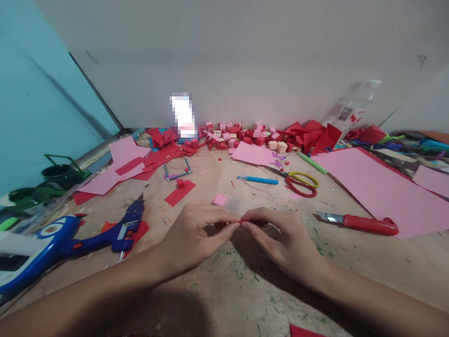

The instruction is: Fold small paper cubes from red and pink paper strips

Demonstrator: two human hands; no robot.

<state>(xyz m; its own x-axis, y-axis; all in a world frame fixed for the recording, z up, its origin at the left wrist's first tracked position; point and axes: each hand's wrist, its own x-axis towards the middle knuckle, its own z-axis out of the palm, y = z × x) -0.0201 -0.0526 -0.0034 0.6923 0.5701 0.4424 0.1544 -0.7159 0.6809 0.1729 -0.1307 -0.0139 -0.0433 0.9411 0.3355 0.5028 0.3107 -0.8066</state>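
Note:
My left hand [199, 232] and my right hand [286, 238] meet over the middle of the wooden table, thumb and forefinger of each pinched together. Between the fingertips shows a tiny bit of red, which looks like a small piece of red paper [240, 221]; most of it is hidden. Just beyond my left hand lies a small pink paper square [220, 200]. A red paper strip [179, 193] with a small red paper cube [180, 184] on it is further left. A blue pen [257, 180] lies beyond my right hand.
A hot glue gun [126, 229] lies at left. Scissors [301, 183] and a red-handled cutter knife [370, 223] are at right, beside a large pink sheet [389, 187]. Small paper cubes [245, 135] pile along the wall, near a lit phone [183, 114] and a plastic bottle [352, 110].

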